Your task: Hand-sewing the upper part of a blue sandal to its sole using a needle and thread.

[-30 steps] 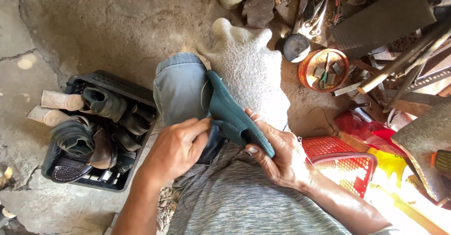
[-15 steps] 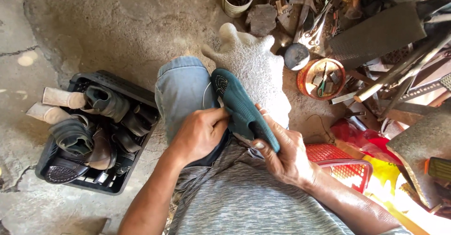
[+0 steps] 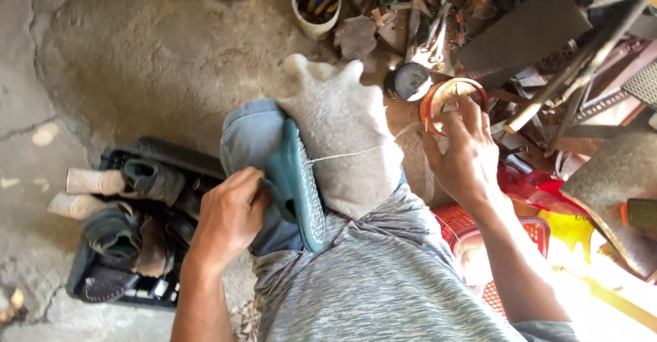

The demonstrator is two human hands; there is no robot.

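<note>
My left hand (image 3: 231, 213) grips a teal rubber sandal (image 3: 299, 191), held on edge against my knee in blue jeans (image 3: 248, 135). A pale thread (image 3: 356, 152) runs taut from the sandal's sole across a whitish cloth (image 3: 342, 130) draped over my lap to my right hand (image 3: 460, 152). That hand is stretched out to the right, fingers pinched on the thread, over a small round orange tin (image 3: 446, 94) of bits.
A black crate (image 3: 140, 152) of worn shoes lies on the concrete floor at my left. A white tub of tools (image 3: 316, 3), a round lid (image 3: 408, 82), metal scraps and rods crowd the top right. A red plastic basket (image 3: 482, 229) sits by my right side.
My right hand left the sandal's lower edge and swung out to the right, drawing the thread tight. The sandal turned more upright in my left hand.
</note>
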